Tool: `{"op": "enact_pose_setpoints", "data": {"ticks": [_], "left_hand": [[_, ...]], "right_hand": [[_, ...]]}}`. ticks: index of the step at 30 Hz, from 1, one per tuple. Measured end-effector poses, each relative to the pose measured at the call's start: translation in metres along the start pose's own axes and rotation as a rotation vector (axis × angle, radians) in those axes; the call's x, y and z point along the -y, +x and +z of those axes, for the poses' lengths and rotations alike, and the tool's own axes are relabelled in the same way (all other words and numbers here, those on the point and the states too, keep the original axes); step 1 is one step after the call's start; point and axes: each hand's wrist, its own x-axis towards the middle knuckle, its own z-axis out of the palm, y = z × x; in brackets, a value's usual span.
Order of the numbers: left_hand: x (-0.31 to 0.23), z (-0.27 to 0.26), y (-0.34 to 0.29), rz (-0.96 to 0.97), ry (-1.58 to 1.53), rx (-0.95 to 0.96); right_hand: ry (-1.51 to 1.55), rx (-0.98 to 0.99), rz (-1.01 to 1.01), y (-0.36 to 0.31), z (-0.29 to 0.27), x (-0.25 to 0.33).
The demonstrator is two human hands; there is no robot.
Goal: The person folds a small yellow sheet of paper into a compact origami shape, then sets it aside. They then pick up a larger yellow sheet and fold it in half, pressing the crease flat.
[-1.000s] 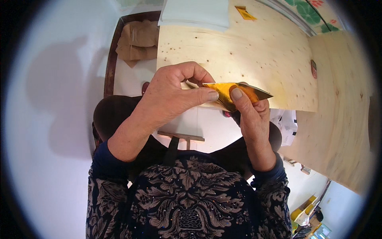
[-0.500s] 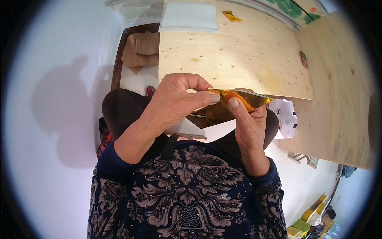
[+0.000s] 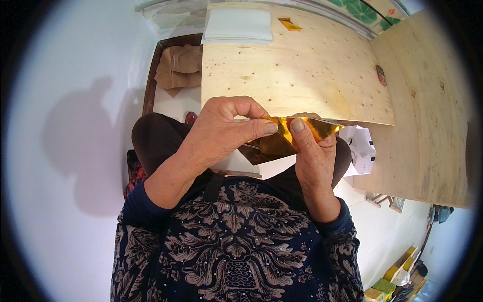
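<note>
A shiny gold foil paper [image 3: 277,144], folded to a pointed shape, is held up over my lap by both hands. My left hand [image 3: 224,123] pinches its left end between thumb and forefinger. On the right part, my right hand [image 3: 314,148] grips it with the thumb pressed flat on the front; the other fingers are mostly hidden behind. The upper edge of the paper runs almost level to a tip at the right. Its lower corner points down between my hands.
Ahead stands a plywood table [image 3: 297,70], bearing a stack of white sheets [image 3: 236,25], a small folded gold piece [image 3: 290,24] and a red phone-like device [image 3: 381,75]. Brown paper [image 3: 178,65] lies left of it. A white bag [image 3: 359,151] is below the table's near right edge.
My right thumb has shifted slightly up and right on the gold paper, and the reflections on it differ. My left hand keeps its pinch, a little lower.
</note>
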Motion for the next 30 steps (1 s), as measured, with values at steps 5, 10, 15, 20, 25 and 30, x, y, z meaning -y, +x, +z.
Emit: {"op": "enact_pose_setpoints", "data": {"ticks": [5,10,15,20,25,30], "left_hand": [[-0.001,-0.001,-0.001,0.000,-0.039,0.002],[0.010,-0.004,0.003,-0.004,-0.127,-0.008],[0.022,-0.006,0.009,-0.003,-0.155,-0.016],[0.023,-0.010,0.018,-0.041,-0.074,0.004],[0.020,-0.007,0.034,-0.081,-0.113,-0.019],[0.019,-0.008,0.041,-0.058,-0.105,-0.005]], "right_hand": [[0.012,0.002,0.014,0.001,0.001,0.001],[0.036,0.004,0.030,0.001,0.003,-0.001],[-0.087,0.061,0.132,0.000,0.003,-0.006],[-0.011,-0.017,0.187,0.004,0.003,-0.013],[0.117,-0.079,0.324,0.018,0.002,-0.019],[0.180,-0.067,0.287,0.023,0.000,-0.023]]}}
